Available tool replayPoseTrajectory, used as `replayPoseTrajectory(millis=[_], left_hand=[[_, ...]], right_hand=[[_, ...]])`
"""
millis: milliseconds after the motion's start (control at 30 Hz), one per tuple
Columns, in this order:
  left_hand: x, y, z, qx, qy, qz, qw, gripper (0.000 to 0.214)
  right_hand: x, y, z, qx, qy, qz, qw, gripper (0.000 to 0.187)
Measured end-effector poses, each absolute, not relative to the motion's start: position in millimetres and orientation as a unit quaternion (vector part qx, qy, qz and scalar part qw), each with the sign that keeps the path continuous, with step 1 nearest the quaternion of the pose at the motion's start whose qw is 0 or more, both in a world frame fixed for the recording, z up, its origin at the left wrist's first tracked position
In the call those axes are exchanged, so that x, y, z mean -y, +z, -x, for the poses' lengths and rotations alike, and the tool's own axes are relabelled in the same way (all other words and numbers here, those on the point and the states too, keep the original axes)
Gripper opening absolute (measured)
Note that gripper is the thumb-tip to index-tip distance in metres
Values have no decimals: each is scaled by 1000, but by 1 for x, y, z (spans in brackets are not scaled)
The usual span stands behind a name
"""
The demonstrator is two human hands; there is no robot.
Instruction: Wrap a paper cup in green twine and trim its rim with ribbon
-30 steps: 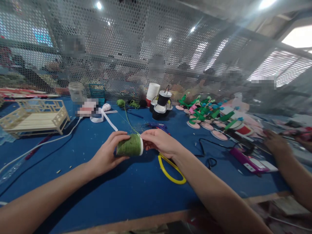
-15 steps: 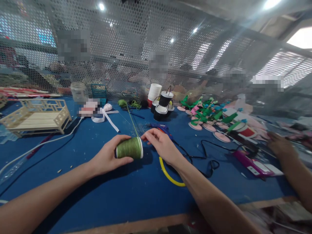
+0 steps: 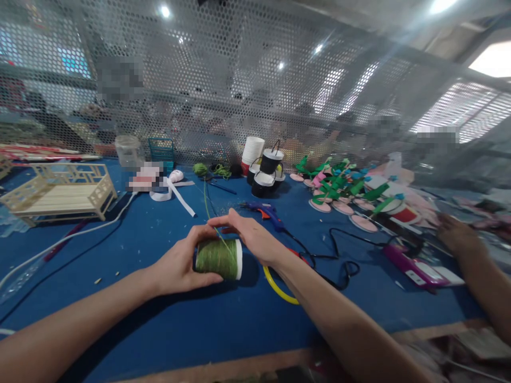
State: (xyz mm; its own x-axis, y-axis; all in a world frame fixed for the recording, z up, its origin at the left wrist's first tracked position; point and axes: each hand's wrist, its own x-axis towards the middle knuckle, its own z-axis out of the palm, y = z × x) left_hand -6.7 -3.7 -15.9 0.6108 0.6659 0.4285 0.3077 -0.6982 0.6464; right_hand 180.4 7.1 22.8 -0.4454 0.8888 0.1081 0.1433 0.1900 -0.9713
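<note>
**Item held: cylinder wound in green cord** (image 3: 219, 259)
- Location: lifted just over the blue table (image 3: 199, 330), centre front, lying on its side between both hands, with a white rim at its right end.
- Left hand (image 3: 179, 266): its fingers are curled around the left end and underside, with the thumb on top, clamped on the cylinder.
- Right hand (image 3: 249, 239): its fingers are together and laid across the top, on the green cord (image 3: 206, 198) where it meets the windings. We cannot tell whether the cord is pinched or only pressed.
- The cord runs from there back to a small green ball (image 3: 199, 169) far up the table.
- Handling, as we judge it: the cylinder is light. Its core is probably thin-walled and could dent under a hard squeeze. The cord surface is rough and grips well, but the last turns are loose and could slide off. It is best held by its ends or the bare white rim, leaving the windings alone.

**Containers**
- Clear jar (image 3: 128, 150), far left by the mesh: upright, and it looks empty.
- Teal wire basket (image 3: 161, 149), just beside the jar: its contents cannot be made out.
- White cups (image 3: 253, 150): nested in one stack, mouths down.
- Black cups (image 3: 265, 170): clustered touching the white stack, with white rims and thin black handles. Their insides are hidden.

**Also present**
- A co-worker's hand (image 3: 455, 236), far right, well apart from the cylinder.
</note>
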Motion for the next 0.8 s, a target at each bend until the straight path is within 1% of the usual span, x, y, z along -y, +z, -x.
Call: replayPoseTrajectory(millis=[100,167,233,333,367,467,500,600,667,800], left_hand=[[5,-15,7,-259,316,-885,224,60],[6,-12,6,-251,286,-903,200,58],[7,-8,5,-257,262,-911,188,55],[6,-4,5,-280,258,-906,185,53],[6,-4,5,-287,260,-904,183,53],[4,-6,7,-304,277,-895,171,51],[4,-7,7,-309,282,-893,168,51],[3,-9,8,-317,297,-885,166,50],[3,-9,7,-319,301,-883,165,50],[3,-9,7,-321,295,-884,167,51]], right_hand=[[-7,22,-179,674,525,399,333,57],[-8,21,-179,685,517,407,313,56],[-10,20,-181,700,487,426,303,47],[-18,24,-194,694,391,507,329,25],[-22,28,-202,681,353,541,345,23],[-35,39,-230,644,234,631,363,25],[-40,42,-240,636,176,669,343,25],[-52,37,-262,618,122,713,307,21],[-58,24,-269,613,113,733,272,19],[-64,-4,-267,612,120,751,217,4]])
